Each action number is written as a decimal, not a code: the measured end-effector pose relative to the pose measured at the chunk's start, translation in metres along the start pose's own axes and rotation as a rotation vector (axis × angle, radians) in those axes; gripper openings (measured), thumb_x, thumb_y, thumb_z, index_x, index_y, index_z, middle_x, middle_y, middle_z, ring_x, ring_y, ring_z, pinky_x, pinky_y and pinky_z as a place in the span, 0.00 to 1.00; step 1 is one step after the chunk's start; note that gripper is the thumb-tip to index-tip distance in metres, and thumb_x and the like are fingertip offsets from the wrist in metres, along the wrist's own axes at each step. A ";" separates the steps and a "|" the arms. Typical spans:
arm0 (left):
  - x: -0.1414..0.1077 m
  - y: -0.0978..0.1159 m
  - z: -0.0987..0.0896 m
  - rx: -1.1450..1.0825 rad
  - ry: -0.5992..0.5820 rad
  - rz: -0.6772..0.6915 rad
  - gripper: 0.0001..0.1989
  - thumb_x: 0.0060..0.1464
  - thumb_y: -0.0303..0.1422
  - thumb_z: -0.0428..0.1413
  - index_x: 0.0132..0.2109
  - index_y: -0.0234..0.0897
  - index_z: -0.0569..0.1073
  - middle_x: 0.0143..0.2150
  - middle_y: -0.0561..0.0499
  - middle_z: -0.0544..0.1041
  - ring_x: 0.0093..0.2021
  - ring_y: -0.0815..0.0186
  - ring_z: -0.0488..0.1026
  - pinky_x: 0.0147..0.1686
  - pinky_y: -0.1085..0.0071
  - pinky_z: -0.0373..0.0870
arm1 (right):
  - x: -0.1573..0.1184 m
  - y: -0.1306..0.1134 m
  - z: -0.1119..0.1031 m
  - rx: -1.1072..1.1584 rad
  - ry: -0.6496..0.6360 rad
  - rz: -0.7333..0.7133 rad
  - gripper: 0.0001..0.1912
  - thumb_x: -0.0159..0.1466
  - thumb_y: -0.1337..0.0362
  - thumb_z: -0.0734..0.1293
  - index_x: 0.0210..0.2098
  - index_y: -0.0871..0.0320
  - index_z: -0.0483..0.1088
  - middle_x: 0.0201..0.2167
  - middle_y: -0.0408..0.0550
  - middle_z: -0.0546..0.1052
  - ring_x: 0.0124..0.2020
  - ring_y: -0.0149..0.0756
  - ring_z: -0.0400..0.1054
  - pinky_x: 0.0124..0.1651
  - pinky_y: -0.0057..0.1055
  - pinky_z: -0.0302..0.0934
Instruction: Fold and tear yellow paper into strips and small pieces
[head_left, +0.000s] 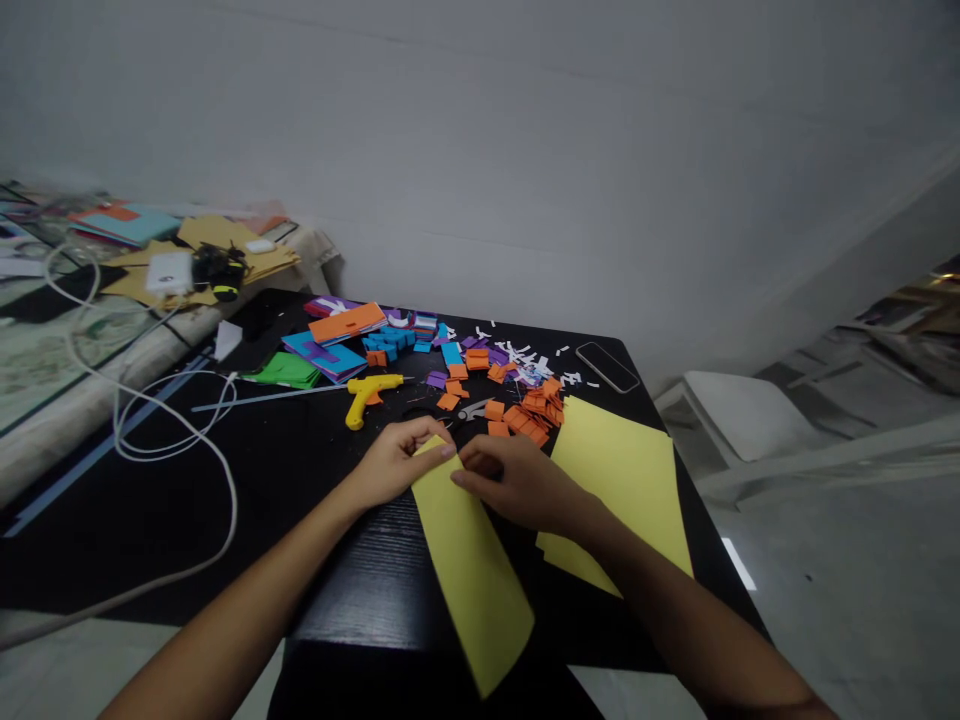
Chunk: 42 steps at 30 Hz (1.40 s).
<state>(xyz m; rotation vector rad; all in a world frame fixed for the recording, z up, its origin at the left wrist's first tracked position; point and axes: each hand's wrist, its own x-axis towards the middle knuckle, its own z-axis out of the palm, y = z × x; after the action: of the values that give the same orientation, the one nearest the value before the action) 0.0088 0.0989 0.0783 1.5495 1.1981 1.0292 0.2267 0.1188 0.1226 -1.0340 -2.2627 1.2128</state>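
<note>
A long folded piece of yellow paper (472, 570) slants toward me over the front of the black table (360, 590). My left hand (405, 460) pinches its far end, thumb on top. On the paper's right edge, near that same end, my right hand (517, 480) has its thumb and curled fingers closed. Under my right forearm lie larger yellow sheets (630, 480). Just beyond my hands are orange folded paper pieces (525, 420) and a pair of scissors or pliers (474, 410), partly covered. A yellow glue gun (367, 395) rests past my left hand.
Folded blue, orange and green paper (292, 370) lies at the back left. White paper scraps (529, 365) and a phone (607, 367) are at the back right. A white cable (225, 480) loops across the left side. A white chair (742, 410) stands to the right.
</note>
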 end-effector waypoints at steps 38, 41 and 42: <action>-0.066 -0.032 -0.034 0.005 0.289 -0.400 0.26 0.48 0.58 0.62 0.30 0.36 0.76 0.22 0.55 0.68 0.23 0.68 0.62 0.24 0.73 0.56 | -0.020 0.067 0.027 0.272 -0.144 0.276 0.10 0.63 0.59 0.71 0.32 0.60 0.78 0.25 0.44 0.78 0.28 0.33 0.69 0.32 0.27 0.61; -0.071 -0.034 -0.038 0.063 0.313 -0.389 0.27 0.47 0.58 0.62 0.28 0.36 0.75 0.22 0.56 0.65 0.23 0.69 0.60 0.24 0.74 0.53 | -0.024 0.072 0.019 0.238 -0.098 0.340 0.09 0.63 0.60 0.70 0.32 0.60 0.77 0.24 0.44 0.77 0.26 0.34 0.71 0.31 0.28 0.63; -0.072 -0.034 -0.038 0.075 0.316 -0.382 0.27 0.47 0.58 0.62 0.27 0.36 0.74 0.21 0.57 0.64 0.23 0.69 0.59 0.24 0.74 0.52 | -0.025 0.073 0.018 0.198 -0.080 0.342 0.09 0.64 0.61 0.69 0.32 0.60 0.77 0.24 0.44 0.77 0.26 0.34 0.71 0.30 0.28 0.63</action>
<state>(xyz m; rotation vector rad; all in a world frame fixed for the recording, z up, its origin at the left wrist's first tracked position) -0.0483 0.0390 0.0490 1.1731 1.6912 1.0005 0.2636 0.1164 0.0529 -1.3512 -2.0240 1.6044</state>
